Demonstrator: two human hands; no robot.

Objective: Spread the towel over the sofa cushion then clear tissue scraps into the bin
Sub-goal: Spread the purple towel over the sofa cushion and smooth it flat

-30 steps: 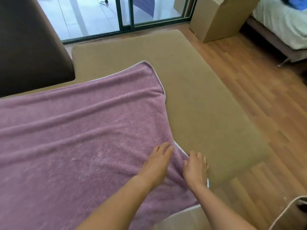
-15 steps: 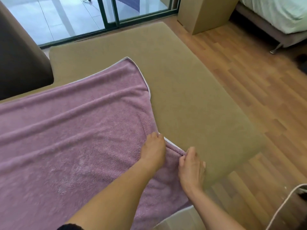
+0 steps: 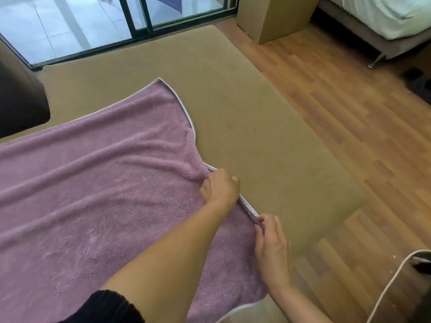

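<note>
Since half a second ago both hands have shifted along the towel's white-trimmed edge: from my remote seat I see the left hand (image 3: 220, 188) has slid up and away from the right, so the two now sit apart where before they were almost together. From the head camera, the only view I have, the left hand is clenched on a bunch of the purple towel (image 3: 98, 194) right at its edge, knuckles up, with folds radiating from the grip across the cloth. My right hand (image 3: 271, 248) pinches the same trimmed edge nearer to me, thumb and fingers closed on the hem, and the short stretch of edge between the two hands runs taut and straight. That towel lies over the left part of the tan sofa cushion (image 3: 268, 141), wrinkled in long ridges, its far corner pointing toward the glass sliding door (image 3: 140, 15); the right part of the cushion is bare. A dark backrest (image 3: 21, 101) stands at the left edge of the view. Beyond the cushion lies a wooden floor (image 3: 361, 124) with a cardboard box (image 3: 275, 17) by the door and a bed (image 3: 384, 19) at the upper right. A white cable (image 3: 387, 285) curves over the floor at the lower right. A black sleeve (image 3: 105, 308) shows on the left arm.
</note>
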